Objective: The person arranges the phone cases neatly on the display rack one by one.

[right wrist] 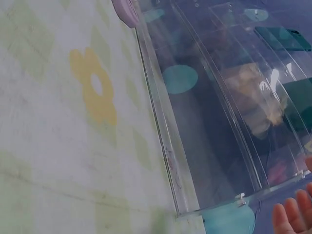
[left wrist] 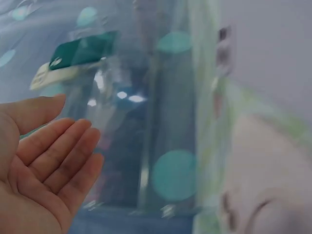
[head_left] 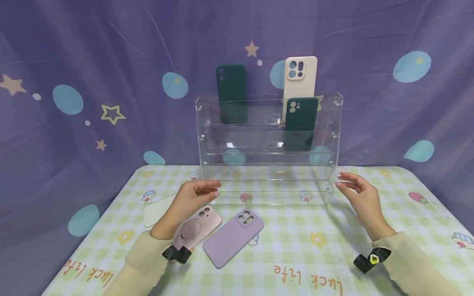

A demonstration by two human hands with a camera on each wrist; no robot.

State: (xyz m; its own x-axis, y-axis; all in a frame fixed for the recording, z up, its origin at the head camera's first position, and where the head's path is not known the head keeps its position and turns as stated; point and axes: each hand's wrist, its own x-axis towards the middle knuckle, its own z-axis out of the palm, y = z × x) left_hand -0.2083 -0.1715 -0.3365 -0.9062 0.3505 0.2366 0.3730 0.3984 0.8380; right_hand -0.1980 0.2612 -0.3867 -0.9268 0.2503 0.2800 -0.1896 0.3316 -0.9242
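A clear acrylic stepped rack (head_left: 255, 142) stands on the table between my two hands. My left hand (head_left: 194, 195) hovers by its lower left front, fingers fairly straight and holding nothing. In the left wrist view, the left palm (left wrist: 36, 195) shows bare. Beside the rack's lower right side is my right hand (head_left: 363, 197), fingers loosely bent, also with nothing in it. A dark green phone case (head_left: 232, 92) stands in the rack's upper left. At the upper right stands a white phone case (head_left: 300, 88), overlapped by a second dark green phone case (head_left: 301, 125) one step lower.
In front of the rack lies a lavender phone case (head_left: 231, 242). A pink phone case (head_left: 207, 220) with a ring is partly behind my left wrist, and a pale case (head_left: 153, 211) lies left of that arm. A checked cloth (head_left: 296, 250) covers the table; a purple curtain (head_left: 129, 61) hangs behind.
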